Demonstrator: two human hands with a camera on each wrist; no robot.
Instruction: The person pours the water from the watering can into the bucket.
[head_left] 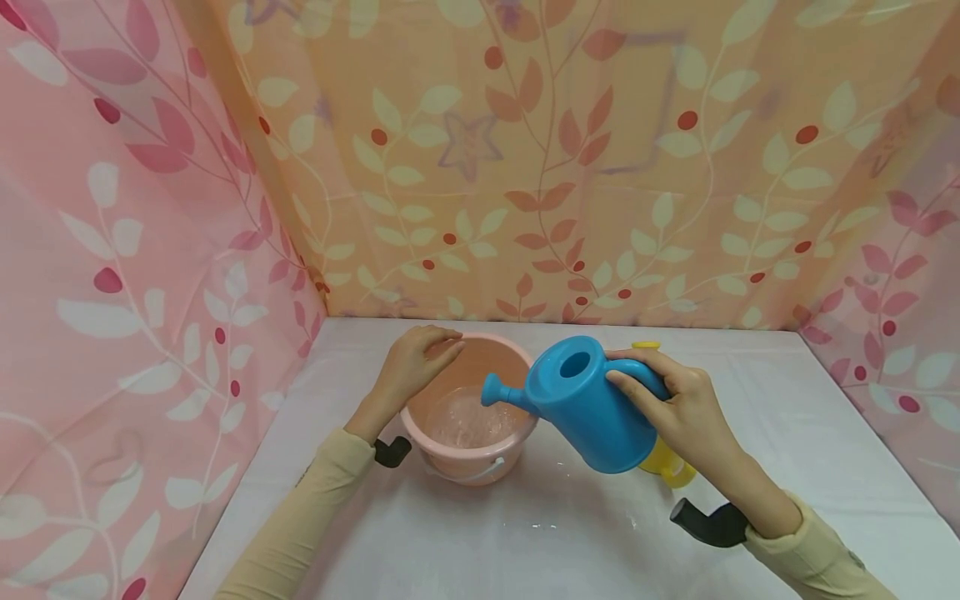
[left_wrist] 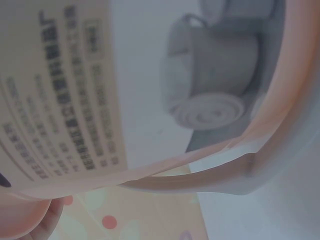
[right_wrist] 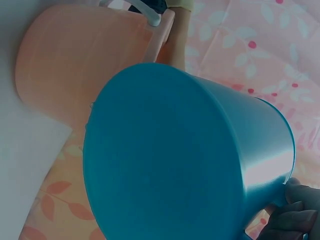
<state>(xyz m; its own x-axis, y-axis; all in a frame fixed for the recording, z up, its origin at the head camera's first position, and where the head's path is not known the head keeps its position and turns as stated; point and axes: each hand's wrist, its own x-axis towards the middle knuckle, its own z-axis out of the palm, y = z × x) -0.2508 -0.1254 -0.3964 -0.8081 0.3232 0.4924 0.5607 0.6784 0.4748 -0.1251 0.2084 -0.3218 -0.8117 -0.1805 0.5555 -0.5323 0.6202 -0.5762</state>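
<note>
Leaf-printed cloth (head_left: 465,225) walls the white tabletop (head_left: 525,550). At left, my left hand (head_left: 408,362) is at the far-left rim of a pink bucket (head_left: 495,362) holding water (head_left: 468,423); I cannot tell whether its fingers grip. Right of it, a blue watering can (head_left: 592,408) tilts left, spout (head_left: 510,397) over the bucket, handle (head_left: 637,372) grasped by my right hand (head_left: 686,408). Something yellow (head_left: 667,464) shows behind.
</note>
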